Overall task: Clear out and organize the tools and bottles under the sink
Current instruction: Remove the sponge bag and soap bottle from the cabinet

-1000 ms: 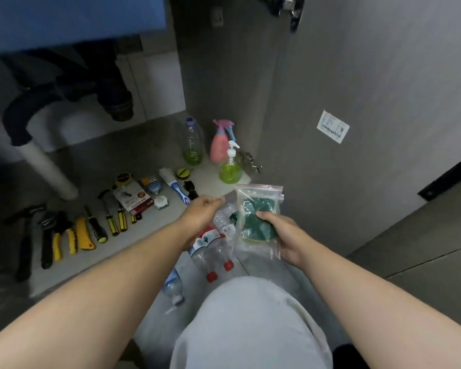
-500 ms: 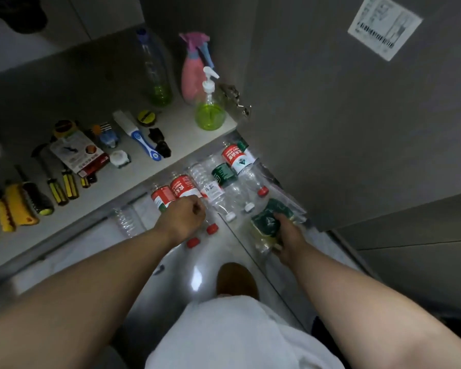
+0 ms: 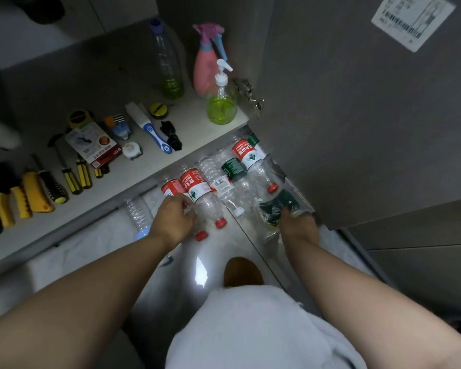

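Note:
Several empty plastic bottles lie side by side on the floor below the cabinet edge. My left hand [image 3: 174, 219] has its fingers curled on a red-labelled bottle [image 3: 197, 188], beside another red-labelled one [image 3: 169, 188]. My right hand [image 3: 298, 225] grips a clear zip bag with green contents [image 3: 276, 207], which lies at the right end of the row next to a green-labelled bottle [image 3: 233, 169] and a red-labelled bottle [image 3: 246, 153]. On the cabinet floor stand a tall bottle with green liquid [image 3: 168, 62], a pink spray bottle [image 3: 206, 65] and a green pump bottle [image 3: 221, 102].
Tools lie in a row on the cabinet floor [image 3: 192, 123]: yellow-handled pliers and cutters [image 3: 24, 198], screwdrivers [image 3: 75, 174], a red box [image 3: 93, 145], a blue-white brush [image 3: 149, 126]. The open cabinet door [image 3: 357, 115] stands close on the right. A clear bottle [image 3: 137, 214] lies left of my hand.
Both hands came down from chest height to the floor, the right one laying the zip bag at the right end of the row. The view tilted downward and moved closer.

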A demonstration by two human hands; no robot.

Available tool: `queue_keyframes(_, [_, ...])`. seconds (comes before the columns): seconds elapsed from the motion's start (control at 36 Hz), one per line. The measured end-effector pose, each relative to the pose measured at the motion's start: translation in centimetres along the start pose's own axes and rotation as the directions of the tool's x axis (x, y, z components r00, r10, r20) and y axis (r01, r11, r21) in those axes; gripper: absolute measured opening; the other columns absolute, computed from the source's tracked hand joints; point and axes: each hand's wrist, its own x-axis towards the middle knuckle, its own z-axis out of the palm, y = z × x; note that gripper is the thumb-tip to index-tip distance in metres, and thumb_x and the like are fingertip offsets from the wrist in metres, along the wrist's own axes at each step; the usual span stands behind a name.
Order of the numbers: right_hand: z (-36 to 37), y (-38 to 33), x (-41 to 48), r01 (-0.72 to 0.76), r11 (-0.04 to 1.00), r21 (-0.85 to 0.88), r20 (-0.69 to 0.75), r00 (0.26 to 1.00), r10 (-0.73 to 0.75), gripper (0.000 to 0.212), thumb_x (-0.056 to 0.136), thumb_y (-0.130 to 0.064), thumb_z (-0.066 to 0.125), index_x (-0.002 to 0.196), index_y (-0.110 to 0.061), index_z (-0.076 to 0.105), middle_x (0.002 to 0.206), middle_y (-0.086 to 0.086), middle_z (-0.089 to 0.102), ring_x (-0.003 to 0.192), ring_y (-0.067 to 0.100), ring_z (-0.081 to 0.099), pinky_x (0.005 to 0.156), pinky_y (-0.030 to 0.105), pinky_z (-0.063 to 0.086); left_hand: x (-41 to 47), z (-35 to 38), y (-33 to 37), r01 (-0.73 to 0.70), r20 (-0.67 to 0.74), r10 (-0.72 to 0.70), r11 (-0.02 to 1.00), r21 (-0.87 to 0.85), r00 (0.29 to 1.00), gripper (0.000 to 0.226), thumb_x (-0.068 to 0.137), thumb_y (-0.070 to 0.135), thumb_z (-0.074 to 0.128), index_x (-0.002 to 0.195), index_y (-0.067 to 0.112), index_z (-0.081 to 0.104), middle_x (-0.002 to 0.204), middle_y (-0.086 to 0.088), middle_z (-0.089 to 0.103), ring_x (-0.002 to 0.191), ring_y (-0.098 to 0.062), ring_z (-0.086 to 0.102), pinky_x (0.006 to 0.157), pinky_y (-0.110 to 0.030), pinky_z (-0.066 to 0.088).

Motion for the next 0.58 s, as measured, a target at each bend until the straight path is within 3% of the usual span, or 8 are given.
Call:
queue_keyframes(0.08, [0.6, -0.6, -1.5, 0.266, 0.949, -0.168, -0.065, 0.958, -0.28, 0.044, 0.094, -0.04, 0.054, 0.121, -0.006, 0.056, 0.127, 0.02, 0.059, 0.118, 0.038, 0.055, 0.097, 0.046, 0.049, -0.4, -0.5, -2.1, 0.127, -0.076, -0.131, 0.99, -0.053, 0.988, 0.027, 0.094, 0.016, 0.062, 0.12, 0.008, 0.063, 0.124, -0.019, 0.058, 0.105, -0.036, 0.062, 0.096, -0.047, 0.053])
queue_keyframes(0.17, [1.5, -1.3, -2.5, 0.383, 0.83, -0.404, -0.09, 0.887, -0.453, 0.05, 0.09, -0.039, 0.057, 0.132, -0.013, 0.048, 0.141, 0.019, 0.038, 0.132, 0.038, 0.034, 0.105, 0.05, 0.035, -0.7, -0.9, -4.5, 0.301, -0.145, -0.312, 0.949, -0.089, 0.939, 0.034, 0.095, 0.022, 0.065, 0.127, 0.014, 0.056, 0.138, -0.019, 0.044, 0.111, -0.039, 0.06, 0.098, -0.051, 0.053])
queue_keyframes(0.25, [2.4, -1.9, -2.6, 0.339, 0.845, -0.414, 0.04, 0.934, -0.356, 0.069, 0.093, -0.045, 0.052, 0.152, -0.019, 0.027, 0.153, 0.018, 0.02, 0.143, 0.039, 0.021, 0.11, 0.055, 0.031, -0.7, -1.3, -6.8, 0.421, -0.172, -0.442, 0.895, -0.146, 0.88, 0.057, 0.092, 0.025, 0.069, 0.144, 0.02, 0.044, 0.144, -0.018, 0.034, 0.124, -0.045, 0.05, 0.104, -0.054, 0.048])
queue_keyframes(0.33, [3.4, -1.5, -2.4, 0.328, 0.851, -0.41, 0.157, 0.945, -0.288, 0.076, 0.098, -0.046, 0.046, 0.159, -0.022, 0.009, 0.163, 0.015, 0.006, 0.151, 0.037, 0.007, 0.113, 0.058, 0.029, -0.2, -1.4, -8.6, 0.454, -0.095, -0.486, 0.859, -0.236, 0.869, 0.079, 0.091, 0.023, 0.073, 0.155, 0.028, 0.028, 0.149, -0.019, 0.027, 0.125, -0.049, 0.048, 0.106, -0.052, 0.047])
queue_keyframes(0.47, [3.7, -0.8, -2.2, 0.345, 0.784, -0.516, 0.126, 0.936, -0.329, 0.077, 0.095, -0.044, 0.049, 0.159, -0.026, 0.01, 0.164, 0.013, 0.009, 0.152, 0.036, 0.007, 0.117, 0.06, 0.023, 0.6, -0.9, -9.9, 0.45, 0.055, -0.47, 0.796, -0.405, 0.881, 0.09, 0.092, 0.016, 0.071, 0.161, 0.032, 0.016, 0.154, -0.019, 0.033, 0.127, -0.046, 0.05, 0.104, -0.055, 0.049])
queue_keyframes(0.58, [3.9, -1.0, -2.5, 0.387, 0.713, -0.585, 0.083, 0.903, -0.422, 0.074, 0.094, -0.046, 0.048, 0.157, -0.023, 0.018, 0.162, 0.016, 0.016, 0.151, 0.036, 0.012, 0.12, 0.058, 0.015, 0.9, -0.1, -9.7, 0.384, 0.07, -0.395, 0.812, -0.441, 0.916, 0.089, 0.094, 0.019, 0.07, 0.163, 0.029, 0.016, 0.161, -0.017, 0.028, 0.131, -0.042, 0.05, 0.105, -0.052, 0.05])
